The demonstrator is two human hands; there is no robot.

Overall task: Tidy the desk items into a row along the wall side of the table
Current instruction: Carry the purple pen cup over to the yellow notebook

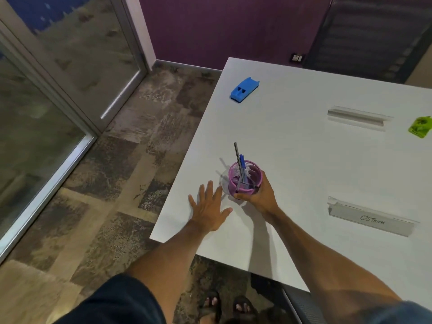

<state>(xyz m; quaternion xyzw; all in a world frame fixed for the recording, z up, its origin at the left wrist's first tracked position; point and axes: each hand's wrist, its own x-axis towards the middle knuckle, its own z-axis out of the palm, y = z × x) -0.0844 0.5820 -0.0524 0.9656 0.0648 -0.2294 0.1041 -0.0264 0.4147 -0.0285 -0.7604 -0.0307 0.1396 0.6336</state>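
A purple mesh pen cup [243,180] with a blue pen and a grey ruler stands near the table's left edge. My right hand [261,195] is wrapped around it from the right. My left hand [210,209] lies flat and spread on the white table [292,160] just left of the cup, touching nothing else. A blue whiteboard eraser [244,90] sits near the far left corner. Two clear name stands lie to the right, one blank [357,118] and one lettered "OSTRICH" [371,219]. A green item [420,127] shows at the right edge, partly cut off.
A purple wall [222,31] runs behind the table's far edge, with a dark chair back [374,38] at the far right. Glass doors and patterned carpet [117,160] lie left of the table. My sandalled feet [226,305] stand at its near edge.
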